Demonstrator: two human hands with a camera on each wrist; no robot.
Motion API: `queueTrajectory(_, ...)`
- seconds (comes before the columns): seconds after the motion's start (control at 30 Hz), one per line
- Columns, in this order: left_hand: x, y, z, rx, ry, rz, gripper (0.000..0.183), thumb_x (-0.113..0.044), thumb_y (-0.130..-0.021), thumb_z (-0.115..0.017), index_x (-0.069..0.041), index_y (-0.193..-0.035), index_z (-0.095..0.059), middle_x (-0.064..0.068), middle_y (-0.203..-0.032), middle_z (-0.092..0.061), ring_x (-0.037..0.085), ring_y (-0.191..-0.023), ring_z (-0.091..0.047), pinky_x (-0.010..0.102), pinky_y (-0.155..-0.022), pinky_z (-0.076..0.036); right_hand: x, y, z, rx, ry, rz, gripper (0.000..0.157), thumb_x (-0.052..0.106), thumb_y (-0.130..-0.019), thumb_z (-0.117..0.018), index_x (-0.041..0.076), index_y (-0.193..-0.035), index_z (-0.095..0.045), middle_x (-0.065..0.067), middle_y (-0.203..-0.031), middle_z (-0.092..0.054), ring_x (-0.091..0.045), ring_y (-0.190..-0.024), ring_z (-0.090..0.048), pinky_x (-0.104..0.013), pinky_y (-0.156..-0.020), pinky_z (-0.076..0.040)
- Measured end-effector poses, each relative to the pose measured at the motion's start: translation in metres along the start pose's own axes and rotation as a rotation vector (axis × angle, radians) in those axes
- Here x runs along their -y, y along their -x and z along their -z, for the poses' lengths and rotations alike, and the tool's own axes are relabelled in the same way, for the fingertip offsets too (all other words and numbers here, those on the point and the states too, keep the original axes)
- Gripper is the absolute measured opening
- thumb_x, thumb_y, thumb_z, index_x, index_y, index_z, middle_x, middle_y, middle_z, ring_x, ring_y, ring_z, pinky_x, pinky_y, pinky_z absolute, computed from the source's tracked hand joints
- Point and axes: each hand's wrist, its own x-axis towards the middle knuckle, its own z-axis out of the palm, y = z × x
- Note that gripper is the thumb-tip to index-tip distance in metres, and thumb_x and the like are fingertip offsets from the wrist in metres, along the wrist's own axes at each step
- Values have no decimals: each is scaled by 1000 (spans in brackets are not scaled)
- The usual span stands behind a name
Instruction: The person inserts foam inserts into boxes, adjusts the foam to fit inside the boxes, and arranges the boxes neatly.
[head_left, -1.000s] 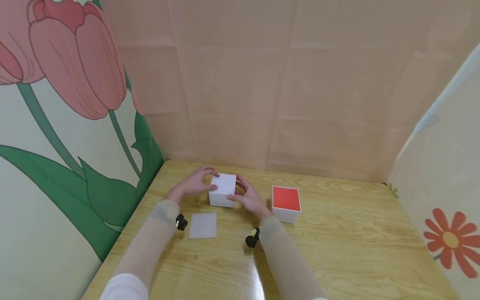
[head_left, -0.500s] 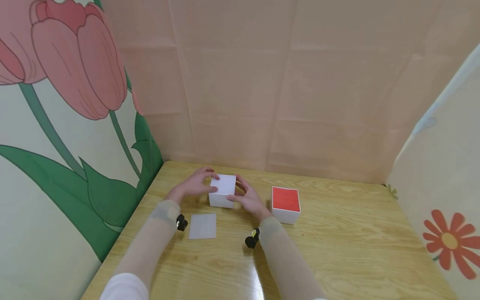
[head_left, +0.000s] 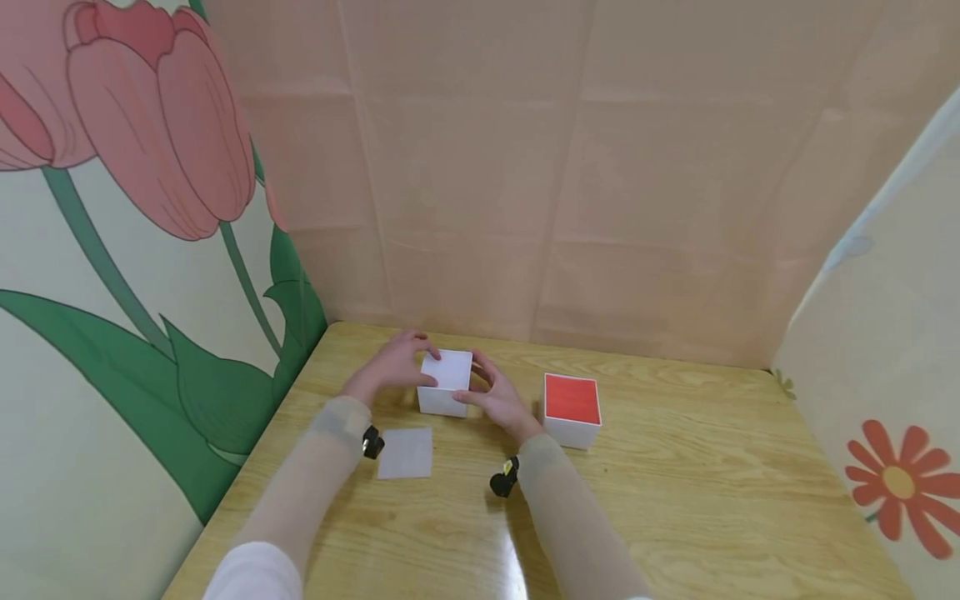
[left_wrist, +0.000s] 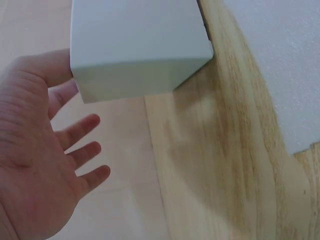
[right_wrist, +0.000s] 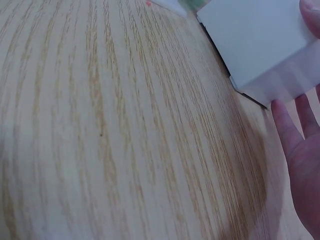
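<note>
A white box stands near the back of the wooden table, its top a white surface framed by a thin rim. My right hand holds it from the right, thumb on the front face and fingers along the right side. Over the top's left edge reach the thumb and a finger of my left hand. In the left wrist view the other fingers of the left hand hang spread beside the box; the box hides the thumb's tip. In the right wrist view, fingertips of the right hand touch the box.
A square white foam sheet lies flat on the table, in front of the box. To the right stands another white box with a red top. A pinkish cloth backdrop hangs behind; printed panels flank both sides.
My left hand has shifted slightly right, its thumb and finger reaching a little further over the box's top. The right hand and the box have stayed in place.
</note>
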Motion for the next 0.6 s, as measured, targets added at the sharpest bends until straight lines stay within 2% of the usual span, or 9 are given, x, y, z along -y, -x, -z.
queueTrajectory(0.33,-8,-9,-1,-10,-115,-6,42,-39,-84,-94,-20,-118,-79,21,-158,-49,42,-147,-40,62,-123,-34,-3,-2,2,0,-12,4,99,23,-91,-89,24,-171,-29,-3,-174,-30,-36,-154,-39,-48,-118,-45)
queueTrajectory(0.6,-20,-16,-2,-40,-59,-48,37,-38,-88,-91,-24,-120,-80,15,-163,-44,39,-152,-34,65,-125,-27,-8,-5,4,17,-32,16,101,22,-91,-89,25,-171,-28,-8,-171,-35,-38,-149,-46,-44,-114,-49)
